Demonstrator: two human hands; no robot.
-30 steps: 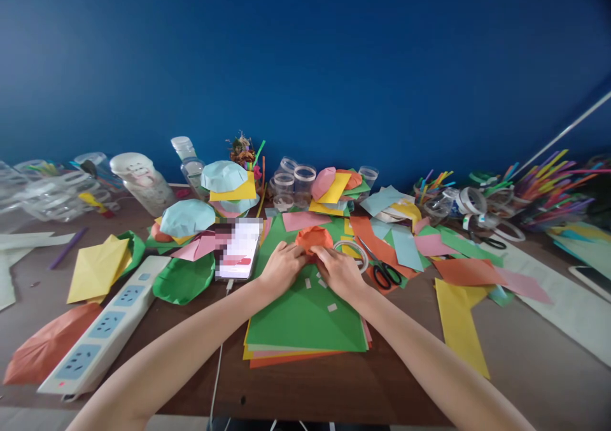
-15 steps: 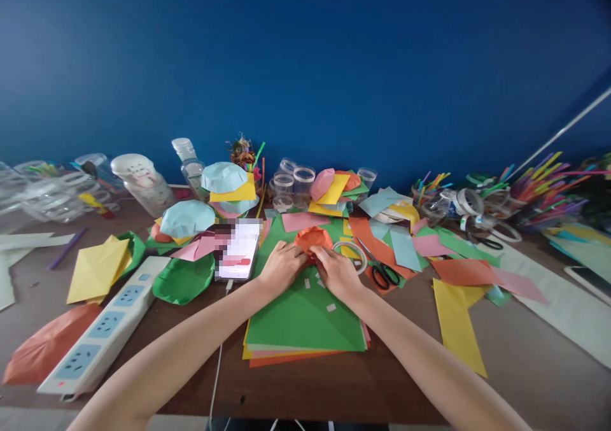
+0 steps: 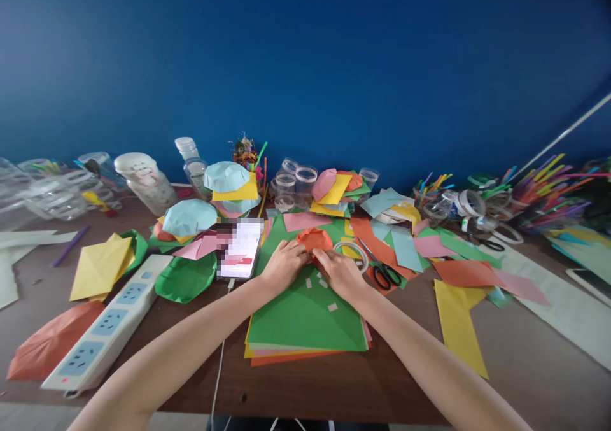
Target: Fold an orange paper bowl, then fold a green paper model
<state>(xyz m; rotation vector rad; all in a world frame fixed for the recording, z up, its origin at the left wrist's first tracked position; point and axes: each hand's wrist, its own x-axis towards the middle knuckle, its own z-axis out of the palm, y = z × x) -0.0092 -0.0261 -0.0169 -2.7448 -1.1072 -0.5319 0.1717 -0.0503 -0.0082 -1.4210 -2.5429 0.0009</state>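
My left hand (image 3: pixel 284 264) and my right hand (image 3: pixel 338 270) are both closed on a rounded orange paper piece (image 3: pixel 315 238), one at each side, fingers pinching its near edge. The piece rests at the far end of a stack of coloured sheets with a green sheet (image 3: pixel 305 313) on top. Several small white tape bits (image 3: pixel 332 307) lie on the green sheet just below my hands. A tape ring (image 3: pixel 352 253) sits right of my right hand, and black-handled scissors (image 3: pixel 382 270) lie beyond it.
A phone (image 3: pixel 238 249) lies left of my hands, a white power strip (image 3: pixel 102 329) further left. Folded paper shapes, clear plastic cups (image 3: pixel 296 186), loose coloured sheets and bundles of coloured sticks (image 3: pixel 548 189) crowd the brown table against a blue wall.
My hands stay on the orange piece with only slight finger shifts. The view has drifted a little.
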